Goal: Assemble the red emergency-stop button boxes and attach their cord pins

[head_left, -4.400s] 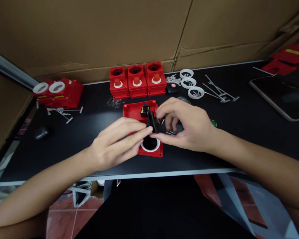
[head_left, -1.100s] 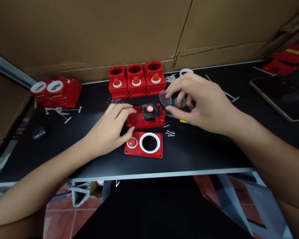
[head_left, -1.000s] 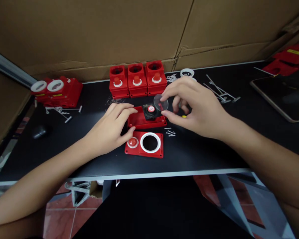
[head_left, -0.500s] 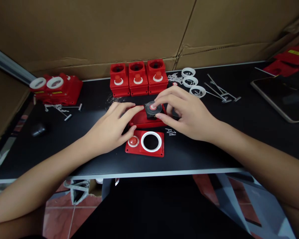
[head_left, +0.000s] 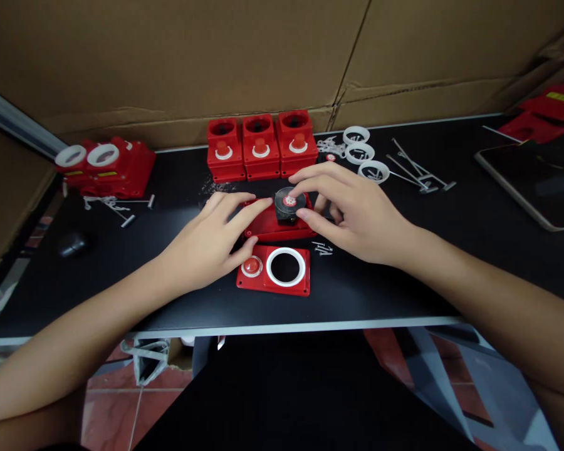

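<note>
A black round part [head_left: 284, 212] with a red and white centre sits in an open red housing [head_left: 263, 227]. My right hand [head_left: 352, 210] has its thumb and fingertips on this part, at its top and right side. My left hand [head_left: 211, 241] is spread at the housing's left end, holding nothing, its index fingertip close to the black part. Nearer the table edge lies a red cover plate [head_left: 304, 288] with a white ring [head_left: 269, 266] and a small red dome [head_left: 251, 266]. Several screws [head_left: 323, 248] lie right of it.
Three red boxes [head_left: 262, 164] stand at the back. Behind my right hand are white rings [head_left: 374, 171], a white chain [head_left: 329, 146] and metal rods [head_left: 416, 169]. More red boxes [head_left: 134, 169] and a dark mouse-like object [head_left: 73, 244] are left; a tablet-like device [head_left: 521, 181] is right.
The fingers of my right hand have shifted very slightly on the black part. My left hand has stayed in place.
</note>
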A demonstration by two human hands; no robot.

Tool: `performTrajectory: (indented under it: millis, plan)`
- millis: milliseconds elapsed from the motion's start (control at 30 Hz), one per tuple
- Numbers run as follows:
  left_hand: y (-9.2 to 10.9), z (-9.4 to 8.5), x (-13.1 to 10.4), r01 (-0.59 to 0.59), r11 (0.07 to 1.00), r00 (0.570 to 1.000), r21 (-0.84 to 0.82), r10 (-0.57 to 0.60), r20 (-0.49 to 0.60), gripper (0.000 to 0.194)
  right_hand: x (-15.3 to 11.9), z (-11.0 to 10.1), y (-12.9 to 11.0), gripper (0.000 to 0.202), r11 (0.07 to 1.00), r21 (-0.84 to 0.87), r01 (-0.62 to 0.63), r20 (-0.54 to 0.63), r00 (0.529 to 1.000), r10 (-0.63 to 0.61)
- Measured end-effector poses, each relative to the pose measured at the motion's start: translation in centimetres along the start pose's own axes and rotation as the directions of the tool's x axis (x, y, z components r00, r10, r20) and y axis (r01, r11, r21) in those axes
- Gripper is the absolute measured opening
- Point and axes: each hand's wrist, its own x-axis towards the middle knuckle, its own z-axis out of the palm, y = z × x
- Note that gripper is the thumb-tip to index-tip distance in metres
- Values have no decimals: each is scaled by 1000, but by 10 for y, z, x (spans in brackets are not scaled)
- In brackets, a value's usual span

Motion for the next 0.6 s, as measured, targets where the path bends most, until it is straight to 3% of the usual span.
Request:
performTrajectory:
  millis: [267,367,500,600]
  plan:
    - [-1,-5,0,28,999,1000,-33,-27,9,59,-1,-5,-2,29,998,-54,-31,-23,999,30]
    - [-1,-11,0,7,1000,999,-6,-7,-54,52,-1,-12,-3,30,992,-66,-106,-62,993,102]
    - [4,-22,-1,-140,990,977,-4,137,-161,32,0,-20,-5,29,980,-80,-181,-99,980,173]
    - [11,-27,-3,-302,950,946,-73,289,-147,22,1,-22,-5,31,974,-99,-202,-95,977,193]
